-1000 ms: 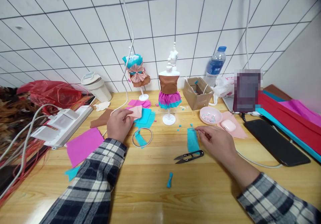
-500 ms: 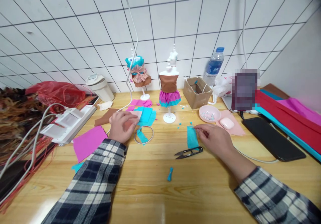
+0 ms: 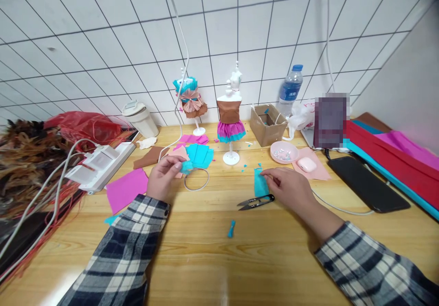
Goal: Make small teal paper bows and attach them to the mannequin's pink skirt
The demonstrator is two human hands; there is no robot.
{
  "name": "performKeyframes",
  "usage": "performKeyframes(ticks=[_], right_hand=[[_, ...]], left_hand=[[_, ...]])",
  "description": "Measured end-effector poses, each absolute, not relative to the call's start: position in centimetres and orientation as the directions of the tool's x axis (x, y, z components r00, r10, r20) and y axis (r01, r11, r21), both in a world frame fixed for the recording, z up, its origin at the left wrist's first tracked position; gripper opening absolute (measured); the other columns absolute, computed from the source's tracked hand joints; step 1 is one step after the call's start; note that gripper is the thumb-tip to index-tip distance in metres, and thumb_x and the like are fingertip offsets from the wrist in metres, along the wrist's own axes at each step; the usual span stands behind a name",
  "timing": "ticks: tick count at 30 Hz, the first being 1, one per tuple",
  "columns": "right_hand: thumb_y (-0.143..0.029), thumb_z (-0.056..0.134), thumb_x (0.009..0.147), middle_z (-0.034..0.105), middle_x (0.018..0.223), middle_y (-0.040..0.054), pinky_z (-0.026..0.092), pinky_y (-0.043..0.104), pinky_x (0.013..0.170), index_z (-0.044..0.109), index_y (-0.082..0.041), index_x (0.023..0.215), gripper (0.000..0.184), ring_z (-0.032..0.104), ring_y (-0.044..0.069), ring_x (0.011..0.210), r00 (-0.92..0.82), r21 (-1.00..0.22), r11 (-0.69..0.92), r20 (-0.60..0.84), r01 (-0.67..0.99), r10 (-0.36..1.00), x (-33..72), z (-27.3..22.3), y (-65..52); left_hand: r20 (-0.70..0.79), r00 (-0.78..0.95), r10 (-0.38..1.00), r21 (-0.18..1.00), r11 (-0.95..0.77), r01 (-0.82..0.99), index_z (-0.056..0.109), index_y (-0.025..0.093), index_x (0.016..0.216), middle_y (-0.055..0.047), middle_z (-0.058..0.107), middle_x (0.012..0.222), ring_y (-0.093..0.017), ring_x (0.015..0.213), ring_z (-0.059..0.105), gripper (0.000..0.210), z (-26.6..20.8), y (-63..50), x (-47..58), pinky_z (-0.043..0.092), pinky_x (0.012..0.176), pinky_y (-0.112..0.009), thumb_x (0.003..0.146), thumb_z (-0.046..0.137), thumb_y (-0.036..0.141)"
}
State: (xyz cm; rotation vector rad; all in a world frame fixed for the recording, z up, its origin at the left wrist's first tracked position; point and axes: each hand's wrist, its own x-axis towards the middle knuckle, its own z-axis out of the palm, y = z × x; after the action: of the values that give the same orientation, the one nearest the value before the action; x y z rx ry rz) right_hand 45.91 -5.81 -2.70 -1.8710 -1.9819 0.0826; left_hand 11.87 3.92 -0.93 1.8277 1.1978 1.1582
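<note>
My left hand [image 3: 163, 176] is closed in a pinch on a small blue crepe paper piece [image 3: 187, 166], just above a thin ring [image 3: 196, 189] on the table. Beside that ring lie blue crepe paper pieces [image 3: 201, 156]. With fingertips together, my right hand [image 3: 287, 185] grips the edge of a blue crepe paper strip [image 3: 261, 188] lying on the wood. Black thread snips [image 3: 255, 202] lie across the strip's near end. Closer to me rests a small twisted blue bow [image 3: 232, 229]. A mini dress form [image 3: 229, 111] wears a brown top and a magenta-and-blue skirt.
A second dressed form [image 3: 194, 102], cardboard box [image 3: 268, 127] and bottle [image 3: 291, 91] stand by the wall. At right are a pink dish [image 3: 284, 153] of small beads and a black power bank [image 3: 366, 185]. A power strip [image 3: 106, 166] and magenta paper [image 3: 126, 190] lie left.
My left hand has picked up the blue piece that lay inside the ring, raising it slightly. My right hand stays at the blue strip. The view has shifted a little.
</note>
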Motion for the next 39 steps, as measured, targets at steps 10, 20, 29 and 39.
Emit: performKeyframes(ticks=[10, 20, 29, 39], right_hand=[[-0.037, 0.051, 0.089, 0.066, 0.079, 0.0043, 0.046, 0.032, 0.071, 0.068, -0.022, 0.105, 0.028, 0.06, 0.019, 0.075, -0.072, -0.637, 0.22, 0.251, 0.738, 0.965, 43.8, -1.8, -7.3], [-0.03, 0.066, 0.077, 0.071, 0.087, 0.0055, 0.048, 0.029, 0.066, 0.068, -0.02, 0.1, 0.025, 0.064, 0.018, 0.079, -0.195, -0.972, -0.045, -0.091, 0.23, 0.976, 39.4, -1.5, -9.7], [-0.026, 0.063, 0.074, 0.058, 0.069, -0.0028, 0.037, 0.026, 0.059, 0.061, -0.018, 0.102, 0.029, 0.05, 0.012, 0.062, -0.097, -0.994, -0.085, -0.092, 0.074, 0.991, 40.6, -2.5, -8.5], [-0.029, 0.061, 0.077, 0.061, 0.076, -0.0005, 0.035, 0.027, 0.058, 0.063, -0.019, 0.102, 0.027, 0.049, 0.012, 0.062, -0.049, -0.978, -0.087, -0.098, 0.191, 0.994, 40.9, -2.7, -8.4]], left_hand=[[0.194, 0.33, 0.924, 0.953, -0.256, 0.159, 0.058, 0.018, 0.076, 0.001, 0.055, 0.072, -0.013, 0.068, 0.05, 0.018, -0.2, -0.9, 16.8, 0.041, 0.066, -0.024, 0.08, 0.065, 0.035], [-0.008, 0.606, 0.796, 0.91, -0.245, 0.334, 0.061, 0.016, 0.078, 0.0, 0.061, 0.075, -0.015, 0.074, 0.054, 0.018, 0.1, -4.2, 20.3, 0.042, 0.071, -0.025, 0.079, 0.065, 0.033], [0.164, 0.279, 0.946, 0.848, -0.28, 0.451, 0.065, 0.017, 0.082, -0.002, 0.064, 0.077, -0.016, 0.074, 0.056, 0.014, -0.5, -2.6, 19.3, 0.044, 0.071, -0.027, 0.077, 0.065, 0.03], [0.185, 0.25, 0.951, 0.849, -0.282, 0.447, 0.065, 0.017, 0.086, 0.0, 0.056, 0.07, -0.014, 0.065, 0.05, 0.016, -1.7, -2.3, 19.0, 0.042, 0.064, -0.026, 0.079, 0.063, 0.032]])
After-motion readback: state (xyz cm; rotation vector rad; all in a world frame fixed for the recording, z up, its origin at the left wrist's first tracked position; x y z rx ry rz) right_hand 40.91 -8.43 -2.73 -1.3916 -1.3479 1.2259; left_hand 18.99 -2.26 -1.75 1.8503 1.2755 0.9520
